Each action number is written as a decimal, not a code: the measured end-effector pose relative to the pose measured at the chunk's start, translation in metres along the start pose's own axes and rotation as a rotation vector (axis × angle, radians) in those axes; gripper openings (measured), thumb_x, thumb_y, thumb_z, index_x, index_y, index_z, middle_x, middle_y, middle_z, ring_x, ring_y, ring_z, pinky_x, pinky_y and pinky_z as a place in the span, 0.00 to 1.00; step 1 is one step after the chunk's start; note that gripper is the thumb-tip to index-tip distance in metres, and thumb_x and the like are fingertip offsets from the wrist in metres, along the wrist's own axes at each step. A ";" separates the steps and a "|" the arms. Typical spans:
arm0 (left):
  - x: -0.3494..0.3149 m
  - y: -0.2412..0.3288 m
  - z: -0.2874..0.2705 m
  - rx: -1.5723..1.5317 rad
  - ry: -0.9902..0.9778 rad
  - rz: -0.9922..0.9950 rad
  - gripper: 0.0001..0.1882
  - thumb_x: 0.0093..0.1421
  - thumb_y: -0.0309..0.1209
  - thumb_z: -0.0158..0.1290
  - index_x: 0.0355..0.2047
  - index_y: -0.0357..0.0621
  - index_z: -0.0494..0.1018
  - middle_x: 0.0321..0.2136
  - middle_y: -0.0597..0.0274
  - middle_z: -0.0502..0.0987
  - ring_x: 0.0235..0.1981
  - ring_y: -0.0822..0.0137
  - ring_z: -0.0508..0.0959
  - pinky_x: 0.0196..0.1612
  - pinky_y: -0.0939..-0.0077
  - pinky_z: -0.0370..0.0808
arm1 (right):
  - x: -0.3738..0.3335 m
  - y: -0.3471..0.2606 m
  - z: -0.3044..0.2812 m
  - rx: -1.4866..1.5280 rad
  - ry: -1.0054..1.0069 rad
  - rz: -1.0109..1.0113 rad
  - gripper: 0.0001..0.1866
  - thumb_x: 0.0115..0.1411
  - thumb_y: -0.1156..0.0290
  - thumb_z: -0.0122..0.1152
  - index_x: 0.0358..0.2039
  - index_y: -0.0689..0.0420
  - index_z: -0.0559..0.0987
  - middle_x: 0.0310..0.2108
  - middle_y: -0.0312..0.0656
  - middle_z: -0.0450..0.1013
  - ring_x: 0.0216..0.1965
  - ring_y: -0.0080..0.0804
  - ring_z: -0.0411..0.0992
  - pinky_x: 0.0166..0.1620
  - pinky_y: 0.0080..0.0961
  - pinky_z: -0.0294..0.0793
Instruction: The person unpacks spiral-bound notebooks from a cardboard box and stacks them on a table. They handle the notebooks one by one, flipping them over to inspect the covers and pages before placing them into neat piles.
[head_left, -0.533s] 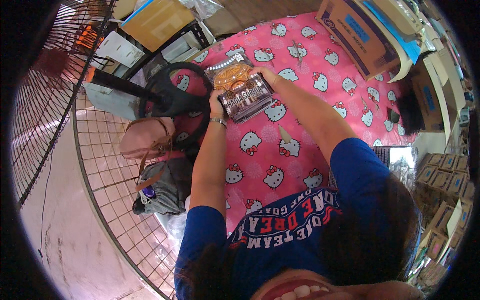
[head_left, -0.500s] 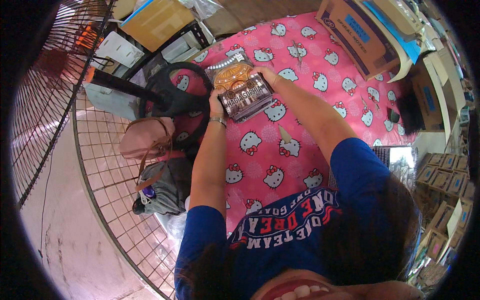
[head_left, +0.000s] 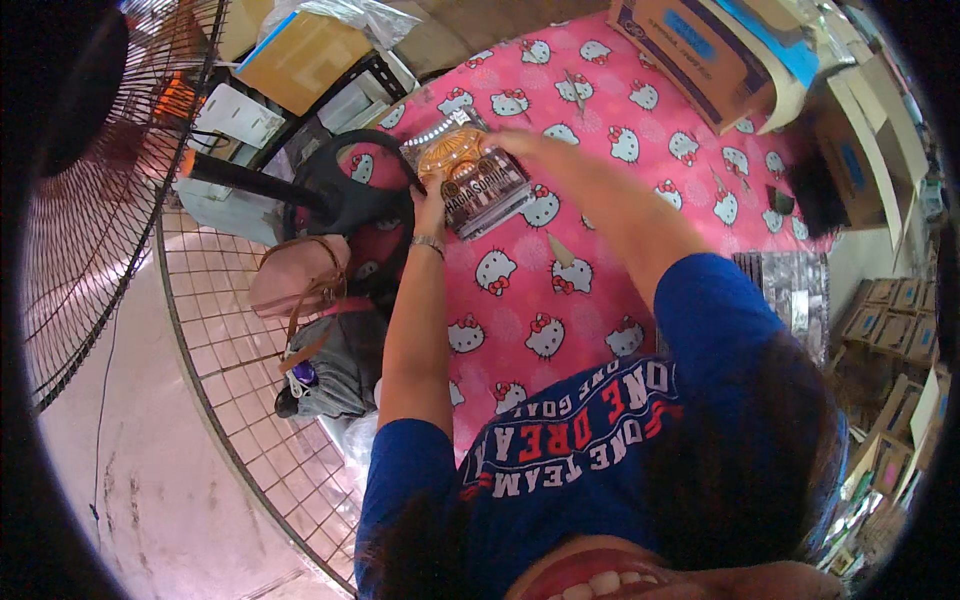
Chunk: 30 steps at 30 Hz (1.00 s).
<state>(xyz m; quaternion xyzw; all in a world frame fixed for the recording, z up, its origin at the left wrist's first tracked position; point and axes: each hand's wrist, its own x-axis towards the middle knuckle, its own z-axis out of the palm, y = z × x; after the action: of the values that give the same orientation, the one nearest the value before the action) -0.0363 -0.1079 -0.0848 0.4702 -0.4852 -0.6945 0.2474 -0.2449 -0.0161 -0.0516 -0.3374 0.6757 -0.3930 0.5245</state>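
A stack of notebooks (head_left: 486,196) with an orange dome picture and dark lower covers lies tilted on the pink table cover, with a row of binding holes along its top edge. My left hand (head_left: 430,192) grips its left edge, the thumb over the top cover. At the upper right edge my right hand (head_left: 512,146) closes on the stack; its fingers are blurred and partly hidden. A small pale pointed scrap (head_left: 561,251) lies on the cover just nearer to me.
A black fan base (head_left: 330,185) stands left of the stack, a caged fan (head_left: 175,150) beyond it. A pink bag (head_left: 300,277) and grey bag (head_left: 345,365) sit at the left. Cartons (head_left: 700,75) line the far right; a wrapped dark stack (head_left: 790,290) lies at right.
The view has shifted slightly. My right hand has slid a little left along the stack's upper edge, and the stack's near edges look more even. My left hand keeps its grip.
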 end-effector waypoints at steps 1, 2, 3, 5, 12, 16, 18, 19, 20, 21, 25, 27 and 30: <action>-0.019 -0.007 0.008 0.087 0.059 0.065 0.44 0.55 0.51 0.55 0.62 0.34 0.52 0.59 0.44 0.57 0.59 0.56 0.62 0.58 0.65 0.63 | 0.001 0.002 -0.015 -0.272 0.033 -0.071 0.34 0.50 0.45 0.55 0.49 0.60 0.74 0.47 0.54 0.72 0.48 0.40 0.71 0.51 0.39 0.70; -0.036 -0.014 0.011 0.056 -0.047 0.095 0.49 0.54 0.58 0.52 0.65 0.40 0.45 0.65 0.51 0.50 0.64 0.54 0.54 0.63 0.60 0.54 | 0.007 0.000 -0.038 -0.523 0.202 -0.079 0.35 0.52 0.44 0.54 0.51 0.59 0.73 0.50 0.54 0.70 0.52 0.41 0.68 0.54 0.38 0.66; -0.053 -0.020 0.021 -0.133 -0.109 -0.002 0.49 0.54 0.59 0.52 0.65 0.42 0.45 0.65 0.54 0.51 0.64 0.54 0.55 0.63 0.57 0.54 | 0.008 0.000 -0.061 -0.779 0.378 -0.076 0.36 0.54 0.42 0.52 0.54 0.59 0.72 0.54 0.53 0.68 0.56 0.41 0.65 0.58 0.37 0.62; -0.093 -0.045 0.000 -0.457 -0.042 -0.124 0.46 0.55 0.59 0.50 0.65 0.47 0.47 0.64 0.59 0.53 0.63 0.55 0.56 0.62 0.52 0.54 | -0.014 -0.065 -0.054 -0.718 0.041 -0.059 0.31 0.58 0.44 0.48 0.51 0.56 0.75 0.54 0.48 0.69 0.54 0.42 0.67 0.57 0.35 0.64; -0.057 -0.054 0.033 -1.049 -0.167 -0.265 0.32 0.63 0.56 0.40 0.60 0.51 0.57 0.63 0.60 0.57 0.61 0.46 0.58 0.60 0.35 0.53 | -0.140 -0.172 -0.065 -1.028 -0.043 -0.472 0.26 0.59 0.50 0.51 0.49 0.56 0.75 0.47 0.48 0.73 0.48 0.43 0.70 0.52 0.36 0.66; -0.046 -0.052 0.048 -0.703 -0.127 -0.294 0.35 0.62 0.60 0.36 0.62 0.51 0.56 0.61 0.56 0.60 0.62 0.46 0.56 0.59 0.36 0.54 | -0.275 -0.190 -0.051 -1.003 -0.084 -0.500 0.28 0.56 0.48 0.54 0.46 0.60 0.75 0.42 0.54 0.74 0.43 0.48 0.71 0.46 0.38 0.68; -0.033 -0.061 0.012 -0.880 -0.776 -0.247 0.36 0.62 0.60 0.36 0.63 0.50 0.54 0.62 0.54 0.58 0.63 0.47 0.56 0.58 0.35 0.56 | -0.352 -0.200 -0.048 -1.023 -0.132 -0.540 0.30 0.58 0.46 0.52 0.48 0.61 0.74 0.40 0.53 0.75 0.42 0.45 0.72 0.46 0.37 0.68; -0.019 -0.069 -0.039 -0.899 -1.324 -0.136 0.36 0.62 0.57 0.39 0.62 0.46 0.54 0.61 0.53 0.59 0.61 0.47 0.60 0.57 0.37 0.60 | -0.391 -0.201 -0.044 -0.988 -0.044 -0.662 0.30 0.58 0.47 0.53 0.50 0.60 0.74 0.41 0.53 0.74 0.43 0.44 0.72 0.47 0.35 0.69; -0.023 -0.077 -0.009 -0.769 -0.911 -0.148 0.36 0.62 0.54 0.42 0.62 0.43 0.54 0.60 0.51 0.60 0.59 0.48 0.63 0.55 0.42 0.63 | -0.425 -0.181 -0.056 -0.957 0.090 -0.685 0.30 0.58 0.48 0.54 0.51 0.59 0.73 0.42 0.53 0.74 0.43 0.44 0.72 0.47 0.33 0.69; -0.036 -0.072 0.029 -0.611 -0.513 -0.151 0.35 0.62 0.51 0.44 0.62 0.40 0.54 0.59 0.50 0.62 0.56 0.49 0.66 0.53 0.46 0.67 | -0.452 -0.160 -0.069 -0.990 0.226 -0.573 0.28 0.58 0.53 0.55 0.53 0.58 0.72 0.45 0.50 0.74 0.45 0.41 0.71 0.50 0.32 0.68; -0.041 -0.008 0.040 -0.343 0.080 0.026 0.35 0.59 0.40 0.51 0.59 0.30 0.54 0.54 0.46 0.66 0.48 0.54 0.73 0.47 0.62 0.74 | -0.534 -0.126 -0.087 -0.759 0.372 -0.438 0.26 0.59 0.64 0.58 0.55 0.61 0.69 0.49 0.48 0.72 0.50 0.34 0.70 0.54 0.29 0.66; -0.020 0.029 0.016 -0.089 0.131 0.195 0.35 0.57 0.37 0.54 0.58 0.28 0.55 0.51 0.44 0.68 0.46 0.57 0.74 0.47 0.66 0.73 | -0.553 -0.123 -0.075 -0.630 0.471 -0.398 0.23 0.59 0.66 0.58 0.53 0.63 0.72 0.49 0.47 0.73 0.50 0.33 0.70 0.55 0.30 0.66; 0.019 0.082 -0.003 0.300 0.074 0.423 0.31 0.56 0.37 0.55 0.54 0.28 0.60 0.47 0.46 0.71 0.44 0.60 0.73 0.48 0.69 0.70 | -0.560 -0.114 -0.055 -0.569 0.544 -0.550 0.24 0.57 0.66 0.61 0.51 0.64 0.72 0.48 0.47 0.73 0.50 0.34 0.70 0.54 0.30 0.68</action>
<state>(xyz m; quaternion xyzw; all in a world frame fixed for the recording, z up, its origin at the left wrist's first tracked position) -0.0507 -0.1579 -0.0185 0.4150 -0.6607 -0.5299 0.3323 -0.1691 0.4270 0.3056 -0.5188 0.7549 -0.3905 0.0920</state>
